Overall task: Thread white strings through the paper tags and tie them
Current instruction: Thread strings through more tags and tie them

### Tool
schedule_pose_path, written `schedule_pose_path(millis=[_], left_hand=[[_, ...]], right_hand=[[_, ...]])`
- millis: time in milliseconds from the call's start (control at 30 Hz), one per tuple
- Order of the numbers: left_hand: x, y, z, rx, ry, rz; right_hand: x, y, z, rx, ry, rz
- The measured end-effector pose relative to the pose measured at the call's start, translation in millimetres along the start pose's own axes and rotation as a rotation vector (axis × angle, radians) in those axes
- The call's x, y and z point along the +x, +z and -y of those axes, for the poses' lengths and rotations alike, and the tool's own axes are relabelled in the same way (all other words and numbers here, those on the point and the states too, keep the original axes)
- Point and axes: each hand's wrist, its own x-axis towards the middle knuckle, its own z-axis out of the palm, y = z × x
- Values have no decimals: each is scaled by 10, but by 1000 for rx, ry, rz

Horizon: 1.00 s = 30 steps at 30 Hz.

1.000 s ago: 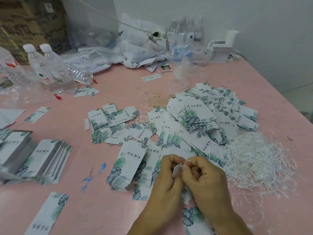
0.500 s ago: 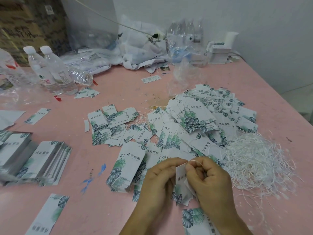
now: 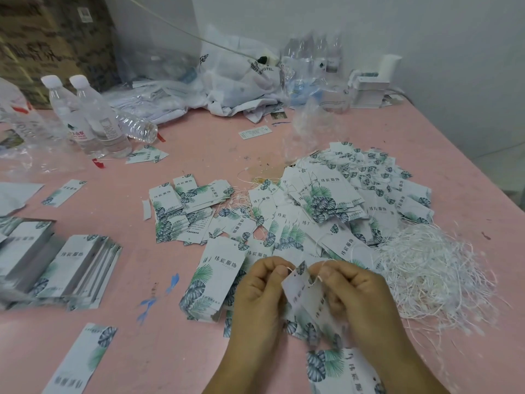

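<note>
The held tags [image 3: 308, 300] smear with motion blur, print unreadable. The right hand [image 3: 358, 297] hides their right edge. The tag at the bottom [image 3: 341, 371] runs off frame. The stack at left [image 3: 25, 251] is blurred and cropped.

White leaf-print tags [image 3: 335, 200]; white strings [image 3: 431, 268]; pink table [image 3: 199, 351]

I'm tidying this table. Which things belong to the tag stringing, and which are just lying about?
In use: tag held by left hand and right hand; string pile; tag heap; tag stacks.

Lying about: bottles; bags; box.
</note>
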Motion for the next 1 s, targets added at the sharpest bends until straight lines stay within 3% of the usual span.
schedule_pose_path(millis=[200, 500, 733, 1000], left_hand=[[16, -34, -41, -280, -44, -118], [48, -70, -86, -432, -49, -108], [43, -70, -85, -377, -79, -107], [-3, -52, -53, -131, -8, -56]], right_hand=[[173, -347, -45, 364, 230, 110], [206, -460, 12, 549, 283, 167], [210, -432, 28, 593, 283, 100], [142, -360, 48, 547, 207, 170]])
